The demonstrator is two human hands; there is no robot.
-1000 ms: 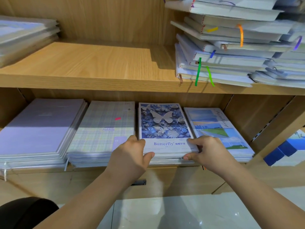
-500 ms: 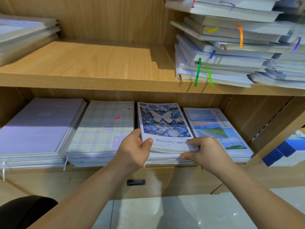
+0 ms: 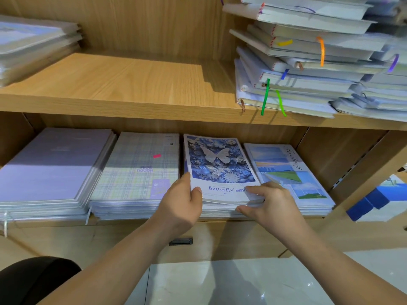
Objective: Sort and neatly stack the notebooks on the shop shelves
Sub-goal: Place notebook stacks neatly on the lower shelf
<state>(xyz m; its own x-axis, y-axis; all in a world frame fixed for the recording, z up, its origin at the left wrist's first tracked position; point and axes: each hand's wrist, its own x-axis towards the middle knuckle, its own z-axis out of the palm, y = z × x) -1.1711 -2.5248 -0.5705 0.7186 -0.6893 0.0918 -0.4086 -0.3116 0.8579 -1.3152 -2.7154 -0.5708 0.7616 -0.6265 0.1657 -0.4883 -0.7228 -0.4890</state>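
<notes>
Four notebook piles lie side by side on the lower shelf: a lilac pile [image 3: 52, 168], a plaid pile [image 3: 136, 172], a blue Butterfly pile [image 3: 218, 164] and a landscape-photo pile [image 3: 286, 172]. My left hand [image 3: 182, 201] grips the front left corner of the top Butterfly notebooks, thumb on the cover. My right hand [image 3: 268, 203] holds the front right corner of the same bundle, index finger on the cover and thumb under it. The gripped bundle sits slightly raised at the front.
The upper shelf [image 3: 123, 84] carries a messy heap of pale notebooks with coloured ribbons [image 3: 308, 69] on the right and another pile [image 3: 33, 47] at the far left. A drawer handle [image 3: 180, 241] sits below the lower shelf. Blue boxes [image 3: 374, 201] stand at the right.
Both hands have slid up from the pile's front edge onto the top Butterfly notebooks and taken hold of their corners. The bundle's front edge has lifted slightly.
</notes>
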